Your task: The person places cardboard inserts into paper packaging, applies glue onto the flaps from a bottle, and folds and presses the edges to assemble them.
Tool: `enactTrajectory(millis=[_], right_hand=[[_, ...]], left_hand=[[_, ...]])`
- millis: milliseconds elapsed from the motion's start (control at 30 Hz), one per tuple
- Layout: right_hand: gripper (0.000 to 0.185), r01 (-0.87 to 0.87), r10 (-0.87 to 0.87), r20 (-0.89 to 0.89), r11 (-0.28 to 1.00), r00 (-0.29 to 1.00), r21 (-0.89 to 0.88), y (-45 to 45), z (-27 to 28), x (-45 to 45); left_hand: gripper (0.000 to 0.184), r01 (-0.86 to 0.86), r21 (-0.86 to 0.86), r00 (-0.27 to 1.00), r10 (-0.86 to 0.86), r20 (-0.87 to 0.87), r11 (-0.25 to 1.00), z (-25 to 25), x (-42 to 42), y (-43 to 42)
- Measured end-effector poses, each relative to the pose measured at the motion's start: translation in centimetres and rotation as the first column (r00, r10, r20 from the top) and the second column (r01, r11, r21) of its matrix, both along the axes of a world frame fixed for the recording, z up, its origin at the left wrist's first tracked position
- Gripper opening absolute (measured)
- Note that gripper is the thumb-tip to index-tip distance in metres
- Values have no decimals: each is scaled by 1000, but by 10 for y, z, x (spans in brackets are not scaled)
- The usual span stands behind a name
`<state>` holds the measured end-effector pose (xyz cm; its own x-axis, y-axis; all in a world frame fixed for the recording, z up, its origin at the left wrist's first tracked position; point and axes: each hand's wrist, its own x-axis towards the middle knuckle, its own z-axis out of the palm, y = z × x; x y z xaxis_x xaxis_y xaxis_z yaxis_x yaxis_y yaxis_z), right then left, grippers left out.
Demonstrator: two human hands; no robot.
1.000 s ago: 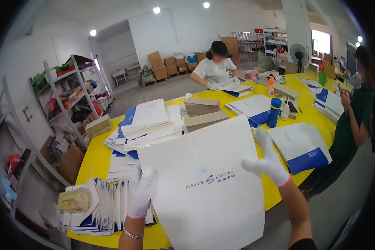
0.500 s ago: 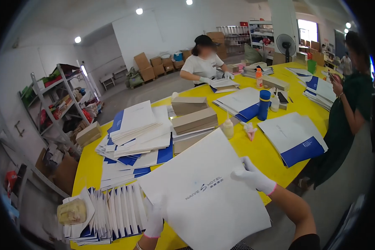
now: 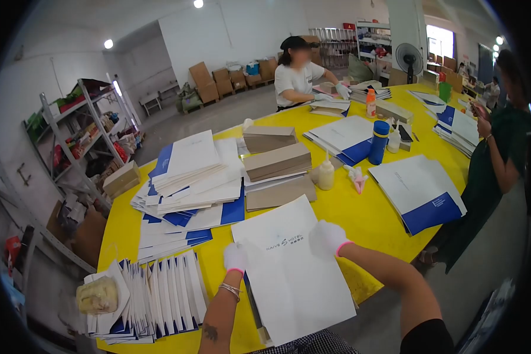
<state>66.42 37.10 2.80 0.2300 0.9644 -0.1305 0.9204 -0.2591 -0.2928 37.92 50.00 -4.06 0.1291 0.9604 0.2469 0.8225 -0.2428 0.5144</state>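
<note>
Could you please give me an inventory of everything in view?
Table: one, yellow, centre
Printed paper: one, white, near edge, between both hands
Paper stacks: several, white and blue, left, right and far side
Fanned papers: many, white and blue, near left
Wrapped bundle: one, yellowish, near left
Board stacks: several, tan, mid-table
Squeeze bottles: two, whitish, mid-table
Cylinder: one, blue, right of centre
Bottle: one, orange, far side
Crumpled item: one, pink and white, mid-table
Fan: one, dark, back right
Cartons: several, brown, far wall
Shelving: several units, grey, left and back
Co-workers: at least two, far side and right
Left hand: one, white-gloved, paper's left edge
Right hand: one, white-gloved, paper's upper right
</note>
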Motion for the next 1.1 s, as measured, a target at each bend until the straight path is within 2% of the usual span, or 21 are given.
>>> enactTrajectory(millis=[67,100,167,233,267,300,333,367,400,433,467,500,567,633,667,767,900,933,1000,1033,1100], right_hand=[[42,137,-135,-53,990,989,33,-3,5,-13],[42,136,-135,-58,991,989,17,-11,11,-21],[44,-8,-11,141,991,990,130,-23,26,-31],[47,-189,125,280,958,952,214,-22,19,-26],[49,-320,217,355,910,909,264,-19,10,-20],[49,-322,222,355,912,908,253,-14,-5,-13],[53,-464,277,464,810,841,358,-8,-25,-8],[56,-595,304,570,674,763,437,-2,-35,-8],[56,-598,315,565,676,762,430,3,-42,-8],[59,-517,345,417,742,841,427,9,-45,-10],[62,-425,346,256,807,903,410,15,-48,-11],[62,-415,340,246,816,908,403,27,-56,-13],[73,-440,267,485,850,833,288,63,-75,-10],[76,-416,254,437,848,863,328,91,-89,-10],[80,-394,230,411,839,882,376,94,-90,-15],[84,-397,271,393,872,879,286,49,-66,-29],[86,-443,392,258,878,883,180,-77,-36,-52],[87,-406,366,251,905,896,130,-95,-29,-57],[88,-366,343,234,928,910,65,-116,-32,-65],[88,-368,327,256,920,910,134,-116,-38,-63],[88,-362,306,263,911,915,199,-121,-43,-64]], left_hand=[[41,-17,-220,999,24,30,975,6,2,-8],[41,-20,-235,999,26,23,972,11,2,-11],[47,-29,-347,993,65,94,938,15,1,-18],[58,35,60,996,-40,84,998,-20,-2,-14],[58,35,44,996,-39,84,998,-6,1,-20],[64,208,195,956,-157,-247,959,11,4,-23],[70,408,273,802,-199,-563,871,23,6,-25],[70,404,264,801,-200,-564,876,22,5,-24],[73,463,200,811,-323,-488,863,18,6,-22],[76,528,143,805,-440,-397,837,17,10,-21],[76,536,135,800,-450,-397,833,18,12,-18],[77,559,120,780,-472,-410,820,21,13,-15],[77,577,81,760,-499,-417,812,17,17,-9],[79,592,164,738,-450,-503,789,6,10,-5],[79,592,130,729,-459,-508,795,4,6,-4],[79,584,135,719,-432,-544,801,-3,11,-2],[77,608,247,696,-357,-623,754,-22,5,10],[77,599,223,697,-363,-619,769,-19,6,9],[73,540,-12,715,-466,-522,841,2,12,-6],[73,539,-28,712,-473,-519,842,19,14,-31],[77,552,-253,589,-587,-555,794,48,16,-89]])
